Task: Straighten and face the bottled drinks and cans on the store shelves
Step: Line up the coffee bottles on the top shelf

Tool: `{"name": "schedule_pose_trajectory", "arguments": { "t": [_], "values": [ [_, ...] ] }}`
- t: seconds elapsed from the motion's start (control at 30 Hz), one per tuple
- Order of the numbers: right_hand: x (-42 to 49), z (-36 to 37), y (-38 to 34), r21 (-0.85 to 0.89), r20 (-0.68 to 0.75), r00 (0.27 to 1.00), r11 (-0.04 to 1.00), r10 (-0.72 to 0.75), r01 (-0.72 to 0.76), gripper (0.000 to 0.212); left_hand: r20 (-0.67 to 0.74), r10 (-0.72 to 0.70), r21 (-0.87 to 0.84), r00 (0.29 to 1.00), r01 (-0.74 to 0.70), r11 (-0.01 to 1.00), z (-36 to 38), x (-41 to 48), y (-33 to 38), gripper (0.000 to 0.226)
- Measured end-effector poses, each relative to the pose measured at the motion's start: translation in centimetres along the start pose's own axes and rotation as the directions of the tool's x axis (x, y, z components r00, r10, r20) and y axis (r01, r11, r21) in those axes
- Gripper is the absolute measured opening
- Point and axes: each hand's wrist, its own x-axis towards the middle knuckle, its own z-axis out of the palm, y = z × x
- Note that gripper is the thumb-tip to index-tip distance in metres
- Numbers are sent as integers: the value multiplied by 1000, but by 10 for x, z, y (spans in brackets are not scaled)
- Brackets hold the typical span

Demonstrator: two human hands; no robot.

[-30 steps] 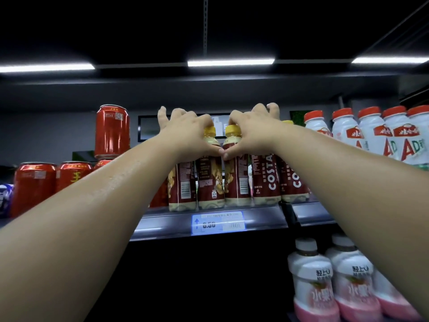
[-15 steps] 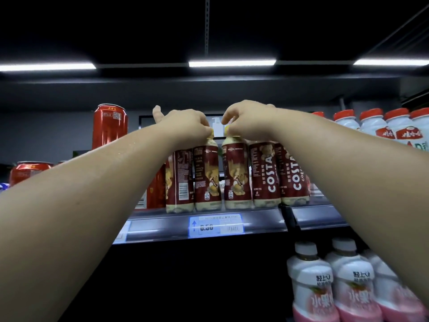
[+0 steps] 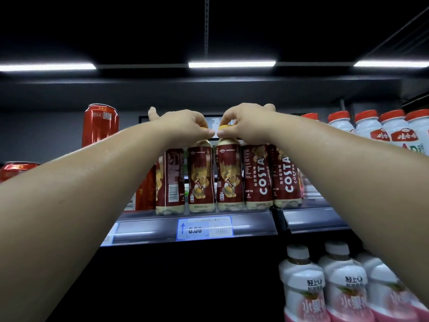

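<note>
Costa bottles [image 3: 216, 177], glossy labels, hands [image 3: 183, 126] pinching caps

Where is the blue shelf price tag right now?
In the head view, the blue shelf price tag sits centre frame on the grey metal shelf edge, directly below the two brown Costa coffee bottles pinched by their yellow caps.

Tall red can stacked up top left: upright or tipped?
Upright. The tall red can shows its rim on top with vertical sides; what it stands on is hidden behind the left forearm.
</note>
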Motion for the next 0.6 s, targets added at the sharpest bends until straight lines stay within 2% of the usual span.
{"name": "schedule_pose_trajectory", "arguments": {
  "t": [0.03, 0.1, 0.13, 0.17, 0.23, 0.27, 0.33, 0.4, 0.47, 0.53, 0.6],
  "values": [
    [-1, 0, 0, 27, 16, 1000, 1000, 2, -2, 32, -25, -1, 33, 1000, 2, 999, -1, -1, 1, 33],
    [-3, -2, -2, 55, 37, 999, 998, -5, 3, 27, -60, -14, 6, 998, 15, 1000, -4, -1, 4, 19],
    [-3, -3, -2, 73, 50, 999, 997, -12, 8, 22, -42, -36, -42, 998, 34, 999, -4, 1, 5, 14],
    [-3, -4, -3, 103, 69, 997, 995, -17, 10, 18, -17, -56, -87, 998, 54, 995, -5, 2, 6, 19],
    [-3, -4, -3, 136, 84, 996, 991, -19, 8, 21, 4, -44, -54, 999, 44, 998, -4, 2, 7, 19],
    [-2, -2, -3, 98, 75, 997, 995, -16, 9, 21, 12, -34, 15, 999, 34, 999, -2, 1, 7, 24],
    [-1, 3, -5, -31, 30, 999, 999, 15, -15, 37, 11, -24, 101, 1000, 23, 995, 2, -2, 8, 46],
    [-1, 6, -8, -58, -9, 999, 998, 33, -34, 42, -16, -23, 39, 1000, 23, 999, 2, -4, 6, 44],
    [2, 5, -9, 29, 1, 999, 999, 45, -45, 27, -28, -33, -55, 999, 31, 998, 1, -1, 5, 31],
    [2, 2, -11, 45, 22, 999, 998, 46, -47, 23, -38, -35, -26, 999, 34, 999, -1, 0, 3, 32],
    [3, 4, -13, -58, 39, 998, 998, 40, -37, 35, -54, -52, 87, 997, 57, 995, -1, -2, 3, 46]
  ]
}}
